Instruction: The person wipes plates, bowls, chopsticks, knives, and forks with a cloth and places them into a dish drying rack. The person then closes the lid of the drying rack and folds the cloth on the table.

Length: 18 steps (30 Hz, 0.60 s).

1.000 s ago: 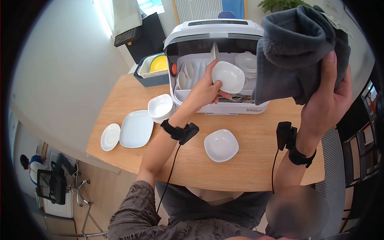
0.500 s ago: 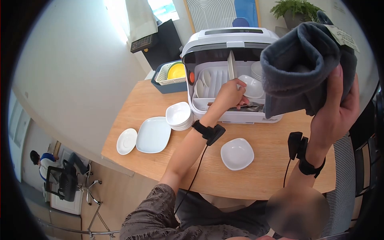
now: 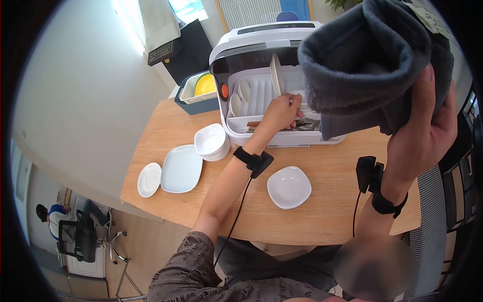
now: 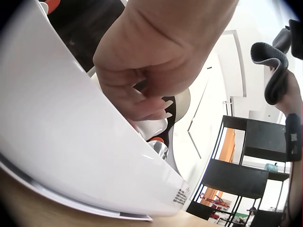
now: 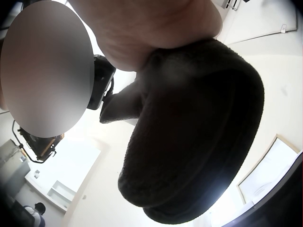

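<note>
Right now, on the wooden table, the white cabinet stands open. My right hand grips the grey towel aloft, apart from my left hand, whose bent fingers reach inside by a white dish; whether they pinch it, I can't tell.

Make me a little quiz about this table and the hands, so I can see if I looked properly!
1. Which hand holds the gray cloth?
2. True or false: the yellow bowl is inside the white dish box.
3. Fill in the blank: between the stacked white bowls and the small saucer lies a square ____.

Key: 1. the right hand; 2. false; 3. plate.
</note>
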Available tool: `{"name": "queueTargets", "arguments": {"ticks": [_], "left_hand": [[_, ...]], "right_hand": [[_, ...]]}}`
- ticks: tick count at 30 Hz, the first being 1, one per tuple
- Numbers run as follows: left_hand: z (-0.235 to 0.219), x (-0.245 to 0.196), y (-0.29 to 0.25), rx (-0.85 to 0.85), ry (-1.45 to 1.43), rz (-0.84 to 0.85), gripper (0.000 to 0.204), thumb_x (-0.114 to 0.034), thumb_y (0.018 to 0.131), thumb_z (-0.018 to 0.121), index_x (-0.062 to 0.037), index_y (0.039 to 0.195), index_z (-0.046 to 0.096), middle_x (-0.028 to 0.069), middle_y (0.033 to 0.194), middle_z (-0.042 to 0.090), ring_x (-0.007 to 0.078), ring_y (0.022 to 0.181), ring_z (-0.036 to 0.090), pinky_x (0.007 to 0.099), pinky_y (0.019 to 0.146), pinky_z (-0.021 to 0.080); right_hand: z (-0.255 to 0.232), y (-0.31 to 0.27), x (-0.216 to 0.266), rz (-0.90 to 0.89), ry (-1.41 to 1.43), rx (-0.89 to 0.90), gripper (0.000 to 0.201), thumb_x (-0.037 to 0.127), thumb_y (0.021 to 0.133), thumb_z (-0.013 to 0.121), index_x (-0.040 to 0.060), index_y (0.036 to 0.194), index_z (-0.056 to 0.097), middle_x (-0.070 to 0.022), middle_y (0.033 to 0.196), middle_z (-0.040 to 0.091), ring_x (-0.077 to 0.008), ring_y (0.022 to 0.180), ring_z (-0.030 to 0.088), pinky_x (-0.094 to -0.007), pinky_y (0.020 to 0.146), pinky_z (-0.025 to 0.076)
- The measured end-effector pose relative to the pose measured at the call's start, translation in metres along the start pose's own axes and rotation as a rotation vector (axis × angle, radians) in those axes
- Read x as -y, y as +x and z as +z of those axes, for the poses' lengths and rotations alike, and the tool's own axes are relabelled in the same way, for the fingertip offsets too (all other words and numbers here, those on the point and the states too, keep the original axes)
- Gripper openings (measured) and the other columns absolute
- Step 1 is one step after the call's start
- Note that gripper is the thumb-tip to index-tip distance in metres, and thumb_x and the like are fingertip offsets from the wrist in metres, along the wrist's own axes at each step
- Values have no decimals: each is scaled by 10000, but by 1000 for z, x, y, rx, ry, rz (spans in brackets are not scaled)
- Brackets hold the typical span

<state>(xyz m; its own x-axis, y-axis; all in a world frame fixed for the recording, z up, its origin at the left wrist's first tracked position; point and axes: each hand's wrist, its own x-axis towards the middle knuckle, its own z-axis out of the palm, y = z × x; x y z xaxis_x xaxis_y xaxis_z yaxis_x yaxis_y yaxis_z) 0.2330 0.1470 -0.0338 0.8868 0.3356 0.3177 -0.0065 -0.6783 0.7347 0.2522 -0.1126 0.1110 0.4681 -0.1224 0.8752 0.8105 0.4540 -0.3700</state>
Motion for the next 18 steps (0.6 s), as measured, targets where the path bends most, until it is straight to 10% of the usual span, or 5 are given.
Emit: {"name": "queueTargets", "arguments": {"ticks": [6,13,16,18], "left_hand": [[16,35,6,-132,165,182,275,-185,924,588,70,1020,632,178,758,703,312,590,678,404,642,546],[-9,-27,-34,-49,376,377,245,-191,863,680,-30,1036,617,198,779,688,372,737,681,445,679,540],[-9,-75,-65,195,232,323,385,-261,798,774,-31,1066,620,173,806,701,352,782,685,429,691,535],[-14,-101,-80,736,188,2,496,-287,696,861,-37,1060,636,128,865,715,321,838,685,401,714,528]], "right_hand": [[2,-1,2,-12,13,11,270,157,995,612,-41,1174,651,-78,1000,717,-100,843,679,-202,770,537],[-2,-2,-1,-72,-22,68,267,155,997,609,-43,1170,654,-70,987,719,-89,833,675,-194,761,529],[-5,-3,-1,-73,5,71,269,154,1000,603,-47,1171,652,-71,983,720,-92,834,677,-200,763,534],[-9,-4,0,-66,15,67,276,154,1001,600,-50,1182,645,-76,980,720,-95,832,680,-201,753,539]]}}
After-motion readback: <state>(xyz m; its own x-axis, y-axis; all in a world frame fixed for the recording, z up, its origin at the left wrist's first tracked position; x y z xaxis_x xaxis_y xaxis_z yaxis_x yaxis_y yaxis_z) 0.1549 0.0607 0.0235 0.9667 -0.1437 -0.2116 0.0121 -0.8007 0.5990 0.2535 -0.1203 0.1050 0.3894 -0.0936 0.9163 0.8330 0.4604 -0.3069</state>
